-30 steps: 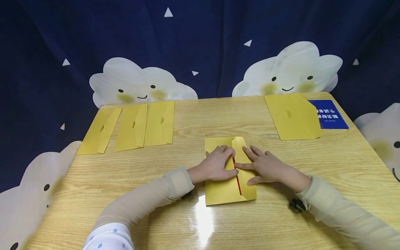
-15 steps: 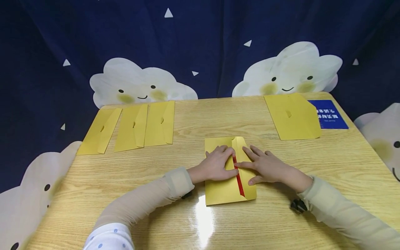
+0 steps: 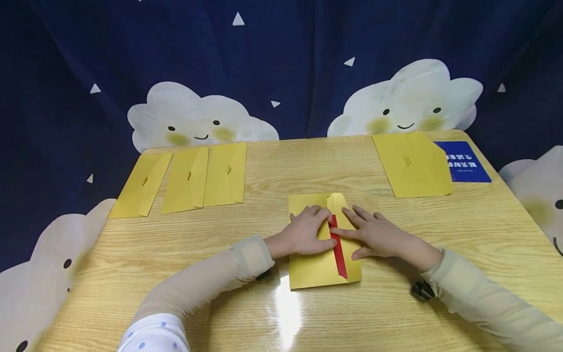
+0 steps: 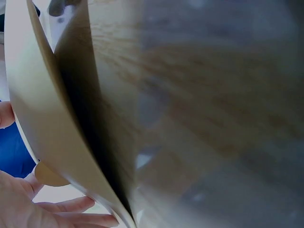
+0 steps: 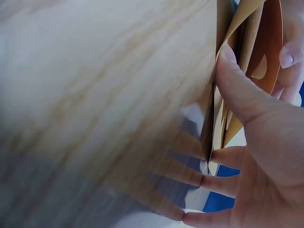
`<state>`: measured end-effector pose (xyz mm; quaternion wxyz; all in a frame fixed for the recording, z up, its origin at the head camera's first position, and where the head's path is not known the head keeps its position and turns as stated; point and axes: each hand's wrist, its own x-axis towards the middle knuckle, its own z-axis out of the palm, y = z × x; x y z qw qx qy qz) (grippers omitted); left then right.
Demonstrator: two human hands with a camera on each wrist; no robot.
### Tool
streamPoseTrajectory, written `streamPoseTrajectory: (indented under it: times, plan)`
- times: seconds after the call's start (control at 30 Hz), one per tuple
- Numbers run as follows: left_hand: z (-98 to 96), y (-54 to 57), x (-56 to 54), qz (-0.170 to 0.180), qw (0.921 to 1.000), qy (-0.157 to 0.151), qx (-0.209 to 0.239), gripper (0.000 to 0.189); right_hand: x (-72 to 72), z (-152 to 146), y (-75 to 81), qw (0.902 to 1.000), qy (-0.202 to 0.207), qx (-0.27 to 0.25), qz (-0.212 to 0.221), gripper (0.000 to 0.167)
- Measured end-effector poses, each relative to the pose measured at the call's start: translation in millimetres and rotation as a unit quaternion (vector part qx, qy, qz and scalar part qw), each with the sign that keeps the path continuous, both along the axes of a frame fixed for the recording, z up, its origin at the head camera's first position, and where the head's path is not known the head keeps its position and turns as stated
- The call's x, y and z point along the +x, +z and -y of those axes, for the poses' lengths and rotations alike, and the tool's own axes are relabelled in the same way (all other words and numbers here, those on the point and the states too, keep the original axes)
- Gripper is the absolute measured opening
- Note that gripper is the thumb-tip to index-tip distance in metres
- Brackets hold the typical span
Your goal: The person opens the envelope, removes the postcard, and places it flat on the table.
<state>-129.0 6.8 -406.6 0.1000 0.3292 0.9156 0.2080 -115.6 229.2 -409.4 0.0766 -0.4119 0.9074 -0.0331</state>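
Observation:
A yellow envelope (image 3: 310,271) lies on the table before me with its flap (image 3: 353,269) to the right. A strip of red paper (image 3: 340,261) shows at its opening. My left hand (image 3: 303,232) holds the envelope's body at the edge of the opening, its index finger bent. My right hand (image 3: 376,234) spreads its fingers over the flap, the index fingertip on the red strip. In the left wrist view, the bowed envelope (image 4: 47,95) has a round tab (image 4: 50,175). The right thumb (image 5: 232,76) touches an envelope edge in the right wrist view.
Three yellow envelopes (image 3: 226,181) lie at the back left of the wooden table (image 3: 246,313). Another yellow envelope (image 3: 409,166) rests at the back right, partly over a blue card (image 3: 468,164) with white lettering. A dark cloud-printed curtain (image 3: 303,63) hangs behind.
The red strip has grown from a thin line to a broad band, spreading right over the flap's base. My right hand has shifted slightly right; the left has stayed in place.

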Motion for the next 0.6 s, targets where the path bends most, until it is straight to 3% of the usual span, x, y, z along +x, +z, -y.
streamPoseTrajectory:
  times: [0.3,0.6]
  plan:
    - [-1.1,-1.3,-0.2,-0.002,1.0000,-0.002,-0.004,0.037,0.2,-0.1,1.7,1.0000,0.003,-0.003,0.002,0.062]
    - [-0.8,-1.1,0.4,0.001,1.0000,0.000,-0.006,0.041,-2.3,-4.9,4.2,0.9987,0.019,-0.038,0.027,0.055]
